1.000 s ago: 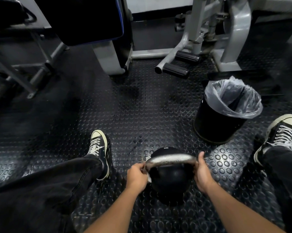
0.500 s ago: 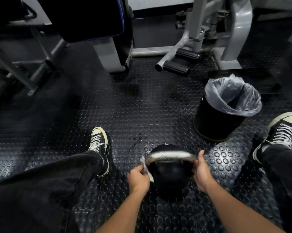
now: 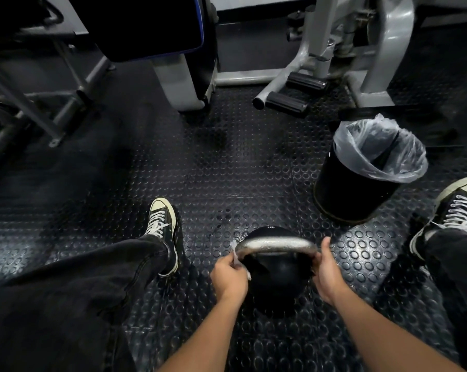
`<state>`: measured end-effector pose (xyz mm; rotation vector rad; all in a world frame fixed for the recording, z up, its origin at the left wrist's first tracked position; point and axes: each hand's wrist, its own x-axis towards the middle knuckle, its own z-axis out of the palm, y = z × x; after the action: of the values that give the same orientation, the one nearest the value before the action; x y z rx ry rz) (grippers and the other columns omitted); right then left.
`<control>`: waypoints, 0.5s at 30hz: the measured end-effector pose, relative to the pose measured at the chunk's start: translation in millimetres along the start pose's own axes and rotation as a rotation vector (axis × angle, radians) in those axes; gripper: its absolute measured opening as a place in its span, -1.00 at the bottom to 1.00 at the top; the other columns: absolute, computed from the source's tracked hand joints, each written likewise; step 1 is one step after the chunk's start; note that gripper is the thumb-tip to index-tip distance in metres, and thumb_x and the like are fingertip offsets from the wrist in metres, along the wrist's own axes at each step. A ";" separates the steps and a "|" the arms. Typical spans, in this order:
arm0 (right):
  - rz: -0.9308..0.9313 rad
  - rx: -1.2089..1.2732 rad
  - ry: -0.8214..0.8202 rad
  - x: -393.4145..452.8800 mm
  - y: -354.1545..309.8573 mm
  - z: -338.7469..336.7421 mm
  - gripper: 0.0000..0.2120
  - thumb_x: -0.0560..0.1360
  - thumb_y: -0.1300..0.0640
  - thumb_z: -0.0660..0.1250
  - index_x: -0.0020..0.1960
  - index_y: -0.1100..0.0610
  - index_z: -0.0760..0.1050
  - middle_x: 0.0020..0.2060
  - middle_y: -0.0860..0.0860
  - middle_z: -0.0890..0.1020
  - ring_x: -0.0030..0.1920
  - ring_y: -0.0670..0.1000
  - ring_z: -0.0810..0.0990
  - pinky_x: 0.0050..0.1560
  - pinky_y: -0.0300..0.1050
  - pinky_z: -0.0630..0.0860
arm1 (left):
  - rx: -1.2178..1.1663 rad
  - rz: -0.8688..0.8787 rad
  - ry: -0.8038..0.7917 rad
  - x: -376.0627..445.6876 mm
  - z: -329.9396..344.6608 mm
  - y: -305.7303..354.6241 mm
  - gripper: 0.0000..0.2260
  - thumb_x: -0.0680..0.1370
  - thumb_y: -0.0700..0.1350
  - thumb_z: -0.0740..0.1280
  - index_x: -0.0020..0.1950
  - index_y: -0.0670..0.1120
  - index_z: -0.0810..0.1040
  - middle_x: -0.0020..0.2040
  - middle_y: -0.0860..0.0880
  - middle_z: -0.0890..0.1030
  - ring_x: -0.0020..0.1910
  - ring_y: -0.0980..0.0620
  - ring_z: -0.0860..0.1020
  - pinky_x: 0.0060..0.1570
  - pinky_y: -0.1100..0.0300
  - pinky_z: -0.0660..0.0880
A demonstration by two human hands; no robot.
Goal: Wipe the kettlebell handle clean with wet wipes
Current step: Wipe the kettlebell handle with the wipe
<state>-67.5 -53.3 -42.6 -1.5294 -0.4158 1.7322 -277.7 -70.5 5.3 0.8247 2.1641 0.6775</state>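
Observation:
A black kettlebell (image 3: pixel 276 275) stands on the studded rubber floor between my legs. Its silver handle (image 3: pixel 276 243) arches over the top and looks wet. My left hand (image 3: pixel 228 277) is closed on a white wet wipe (image 3: pixel 236 257), pressed around the left end of the handle where it curves down. Only small bits of the wipe show past my fingers. My right hand (image 3: pixel 326 272) grips the right end of the handle, thumb up along its side.
A black bin with a clear plastic liner (image 3: pixel 366 170) stands to the right, beyond the kettlebell. My left shoe (image 3: pixel 161 226) and right shoe (image 3: pixel 452 210) flank the kettlebell. Grey gym machine frames (image 3: pixel 307 76) and a padded seat (image 3: pixel 146 25) stand further ahead.
My left hand with the wipe has slid a little down the left end of the handle and back up to the bend. The right hand has kept its grip.

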 end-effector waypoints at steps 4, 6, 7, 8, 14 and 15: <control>-0.006 0.006 0.006 -2.5 0.2 2.2 -0.19 0.43 -0.55 -0.06 0.19 0.03 0.60 0.15 0.07 0.68 0.32 0.07 0.50 0.43 0.07 0.29 | 0.021 -0.012 -0.006 -4.6 -0.6 -6.1 -0.74 0.58 -0.24 0.30 0.13 0.02 0.71 0.02 -0.01 0.68 -0.12 0.03 0.59 -0.10 0.28 0.45; -0.009 0.006 0.012 -3.9 -0.7 3.3 -0.27 0.48 -0.50 -0.09 0.14 0.00 0.57 0.10 0.02 0.66 0.28 0.02 0.49 0.37 0.02 0.29 | 0.040 -0.056 -0.022 -5.3 1.0 -5.0 -0.76 0.58 -0.23 0.29 -0.03 0.02 0.72 -0.09 -0.03 0.69 -0.19 0.02 0.60 -0.21 0.24 0.45; -0.012 -0.006 0.017 -4.2 -1.9 3.8 -0.29 0.48 -0.50 -0.09 0.13 0.00 0.57 0.09 0.01 0.65 0.27 0.02 0.48 0.39 0.03 0.27 | 0.036 -0.067 -0.025 -6.1 1.2 -3.4 -0.77 0.58 -0.23 0.29 -0.05 0.01 0.72 -0.12 -0.02 0.68 -0.19 0.02 0.61 -0.23 0.24 0.45; -0.014 -0.011 0.014 -3.1 -2.8 3.9 -0.28 0.47 -0.51 -0.08 0.13 0.00 0.57 0.09 0.01 0.66 0.27 0.03 0.48 0.40 0.03 0.27 | 0.022 -0.069 -0.021 -7.4 1.5 -1.8 -0.78 0.57 -0.23 0.30 -0.07 0.01 0.71 -0.16 -0.02 0.68 -0.18 0.01 0.61 -0.25 0.23 0.45; -0.025 0.008 0.029 -3.5 0.5 3.6 -0.22 0.45 -0.52 -0.05 0.18 0.04 0.60 0.17 0.07 0.67 0.29 0.05 0.52 0.40 0.03 0.30 | 0.030 -0.071 0.024 -20.3 3.9 1.4 -0.82 0.55 -0.22 0.29 -0.23 -0.11 0.61 -0.29 -0.03 0.64 -0.25 -0.04 0.58 -0.30 0.22 0.44; -0.034 0.005 0.016 -4.1 0.3 3.9 -0.22 0.45 -0.52 -0.05 0.18 0.04 0.60 0.17 0.07 0.67 0.26 0.04 0.54 0.38 0.04 0.32 | -0.004 -0.122 0.014 -19.6 4.6 6.4 -0.82 0.56 -0.22 0.30 -0.23 -0.10 0.61 -0.29 -0.03 0.63 -0.26 -0.03 0.59 -0.32 0.25 0.44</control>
<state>-71.4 -55.4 -39.1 -1.5236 -0.4266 1.6924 -261.3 -79.5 15.2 0.6809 2.2044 0.6268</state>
